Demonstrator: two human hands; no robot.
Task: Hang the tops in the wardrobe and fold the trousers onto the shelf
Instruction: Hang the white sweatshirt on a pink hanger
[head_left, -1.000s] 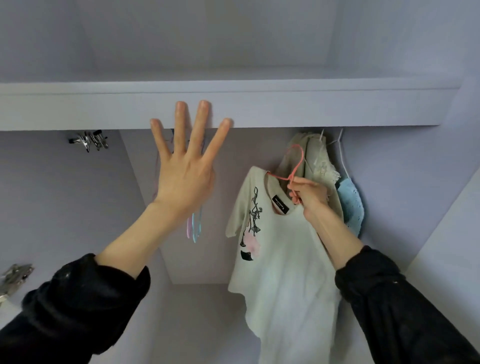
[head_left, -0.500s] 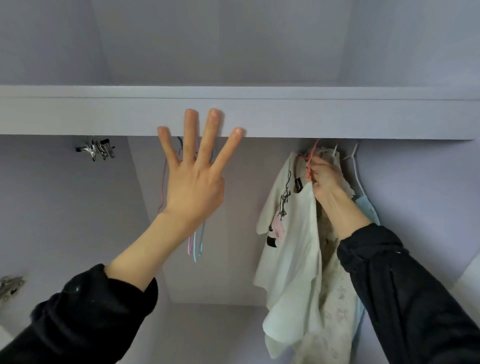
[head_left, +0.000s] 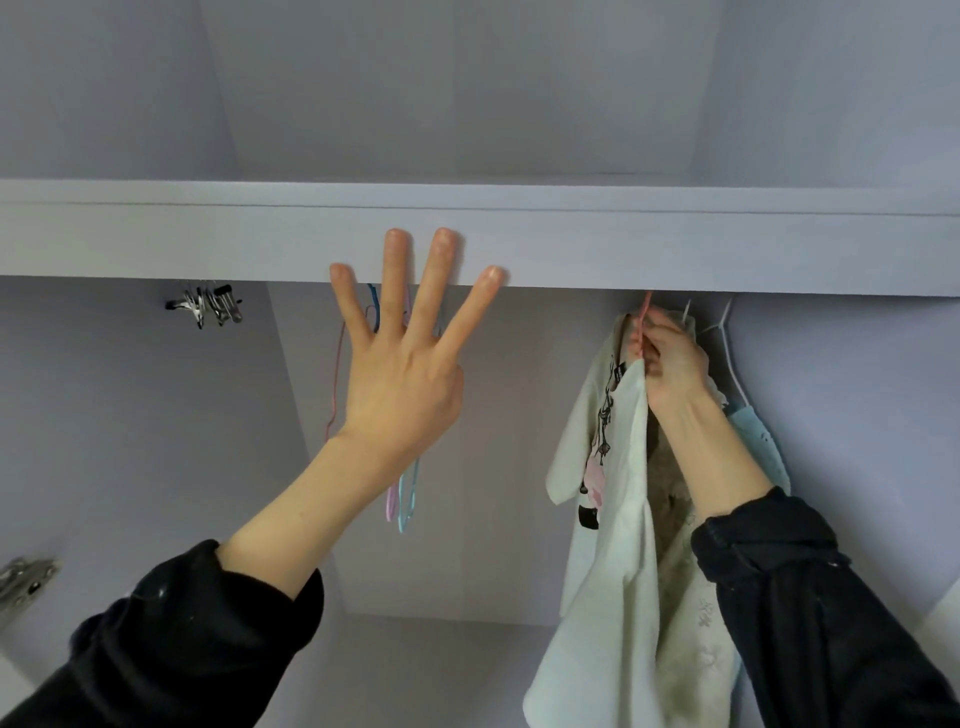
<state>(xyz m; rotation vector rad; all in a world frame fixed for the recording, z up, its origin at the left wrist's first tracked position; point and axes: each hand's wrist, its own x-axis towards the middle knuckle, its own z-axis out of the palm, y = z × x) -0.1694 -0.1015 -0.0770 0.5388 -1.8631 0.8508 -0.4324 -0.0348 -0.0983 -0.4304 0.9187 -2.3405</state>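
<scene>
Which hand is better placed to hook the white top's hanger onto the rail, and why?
The right hand: it grips the pink hanger just beneath the shelf. The left hand is spread open, holding nothing.

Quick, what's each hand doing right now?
Left hand: open, fingers spread, holding nothing.
Right hand: closed on the pink hanger carrying the white top.

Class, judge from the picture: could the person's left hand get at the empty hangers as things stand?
Probably yes: the left hand is open and empty, raised directly in front of the empty hangers, with nothing visible between them.
</scene>
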